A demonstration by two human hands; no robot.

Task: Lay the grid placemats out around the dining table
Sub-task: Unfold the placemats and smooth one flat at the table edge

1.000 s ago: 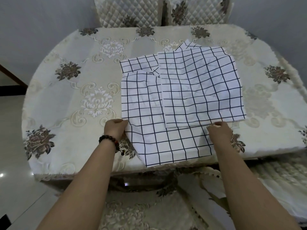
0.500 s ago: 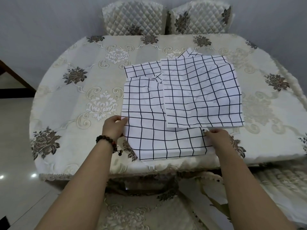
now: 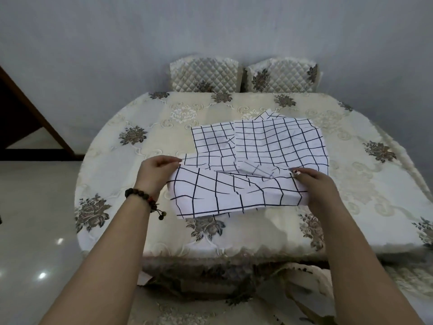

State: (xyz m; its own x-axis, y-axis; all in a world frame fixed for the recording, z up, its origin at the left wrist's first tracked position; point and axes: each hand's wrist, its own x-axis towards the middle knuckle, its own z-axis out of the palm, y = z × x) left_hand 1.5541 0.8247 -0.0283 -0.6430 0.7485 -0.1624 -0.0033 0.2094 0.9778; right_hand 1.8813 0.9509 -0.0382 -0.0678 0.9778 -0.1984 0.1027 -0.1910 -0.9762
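No readable text anywhere — no labels, brands, numbers or signs

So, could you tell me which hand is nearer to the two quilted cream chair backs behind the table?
Left, narrowly. The left hand grips the lifted white grid placemat slightly farther up the table, below-left of the chair backs; the right hand sits nearer the person.

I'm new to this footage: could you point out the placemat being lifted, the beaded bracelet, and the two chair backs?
Lifted placemat [image 3: 210, 195], head view, its white middle.
Beaded bracelet [image 3: 140, 195], head view, beads on the left wrist.
Left chair back [image 3: 203, 76], head view, quilted centre.
Right chair back [image 3: 283, 75], head view, quilted centre.
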